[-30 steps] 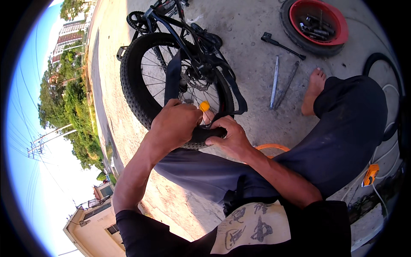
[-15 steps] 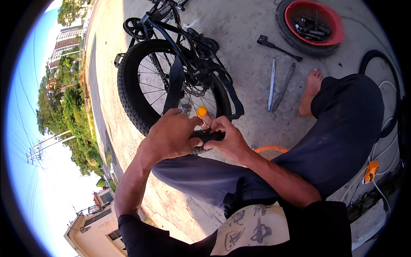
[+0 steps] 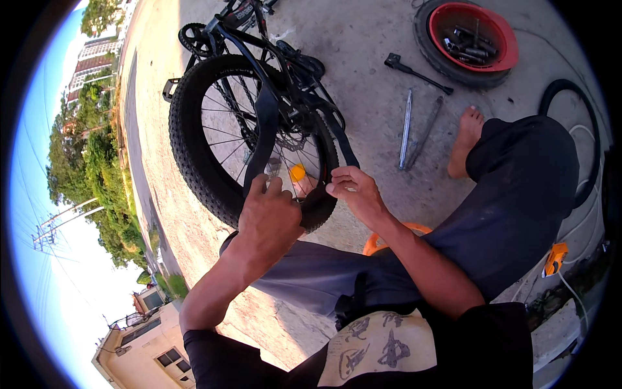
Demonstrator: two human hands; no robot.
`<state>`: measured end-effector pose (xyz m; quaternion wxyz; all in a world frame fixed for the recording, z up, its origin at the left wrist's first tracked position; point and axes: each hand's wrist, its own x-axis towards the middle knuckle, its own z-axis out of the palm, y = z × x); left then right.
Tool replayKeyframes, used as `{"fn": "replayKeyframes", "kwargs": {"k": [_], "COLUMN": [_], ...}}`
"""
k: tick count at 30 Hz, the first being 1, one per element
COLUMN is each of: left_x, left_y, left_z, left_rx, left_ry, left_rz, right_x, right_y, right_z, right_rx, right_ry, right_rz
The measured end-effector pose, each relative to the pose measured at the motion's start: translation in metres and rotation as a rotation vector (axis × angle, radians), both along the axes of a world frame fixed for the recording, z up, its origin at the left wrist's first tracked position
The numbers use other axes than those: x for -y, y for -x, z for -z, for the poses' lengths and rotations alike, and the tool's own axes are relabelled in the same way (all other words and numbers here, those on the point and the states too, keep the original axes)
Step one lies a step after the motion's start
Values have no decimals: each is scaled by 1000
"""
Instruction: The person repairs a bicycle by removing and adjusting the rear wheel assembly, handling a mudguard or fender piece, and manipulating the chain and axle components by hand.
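A black bicycle [image 3: 243, 39] lies on the ground before me, its wide knobby tyre [image 3: 194, 152] nearest. A flat black inner tube [image 3: 266, 123] hangs out over the spokes, one run going down to each hand. My left hand [image 3: 269, 214] rests at the tyre's near edge, back upward, its fingers curled over the tube's left run; the thumb is hidden. Just right of the tyre, my right hand [image 3: 358, 193] has loosely bent fingers apart from the thumb, beside the lower end of the tube's right run. Between the hands, a yellow cap [image 3: 297, 172] shows through the spokes.
Two metal bars [image 3: 405, 133] and a black-headed wrench [image 3: 414, 72] lie to the right. Beyond them, a red bowl [image 3: 506, 52] of sockets sits on a small tyre [image 3: 424, 48]. An orange ring [image 3: 372, 243] lies by my leg; a black hoop [image 3: 586, 97] and orange box [image 3: 554, 259] lie far right.
My hands have moved apart: the left slightly nearer me, the right outward from the tyre's near edge. The tyre section between them is now uncovered. The view has shifted slightly.
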<state>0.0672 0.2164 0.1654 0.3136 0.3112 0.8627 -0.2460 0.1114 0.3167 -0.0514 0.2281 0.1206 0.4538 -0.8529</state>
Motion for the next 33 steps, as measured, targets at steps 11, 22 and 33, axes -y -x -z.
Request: {"fn": "replayKeyframes", "kwargs": {"k": [11,22,33], "left_x": [-12,2,2], "left_y": [8,-4,-13], "left_z": [-50,9,14], "left_rx": [-300,-237,-281], "left_ry": [-44,-144,-158], "left_rz": [-51,64,31], "right_x": [19,26,48], "right_y": [-5,8,-20], "right_z": [49,57,23], "right_rx": [619,584,664], "right_ry": [-14,525,342], "right_rz": [-172,360,-72]}}
